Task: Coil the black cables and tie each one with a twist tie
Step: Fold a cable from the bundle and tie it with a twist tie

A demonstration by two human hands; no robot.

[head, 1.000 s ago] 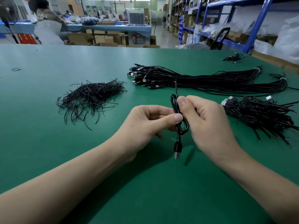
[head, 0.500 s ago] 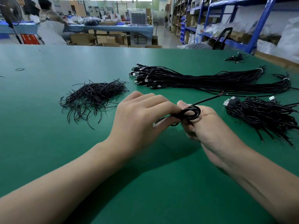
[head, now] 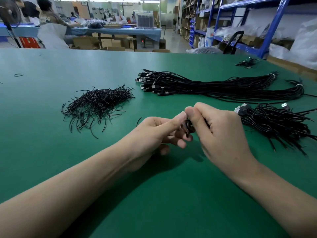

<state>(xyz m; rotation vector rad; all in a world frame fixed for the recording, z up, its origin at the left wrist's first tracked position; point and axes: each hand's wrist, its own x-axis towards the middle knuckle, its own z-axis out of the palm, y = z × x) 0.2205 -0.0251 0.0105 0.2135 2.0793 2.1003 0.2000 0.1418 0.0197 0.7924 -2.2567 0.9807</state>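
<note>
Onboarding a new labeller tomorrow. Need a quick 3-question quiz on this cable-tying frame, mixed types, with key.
1. True or false: the left hand and the right hand both hold the coiled cable.
2. The loose pile of twist ties lies: A) left of the hands; B) right of the hands; C) under the right forearm.
3. Fill in: seen from the person, the long uncoiled cable bundle lies ___ the hands on the green table.

Key: 1 true; 2 A; 3 beyond.
</note>
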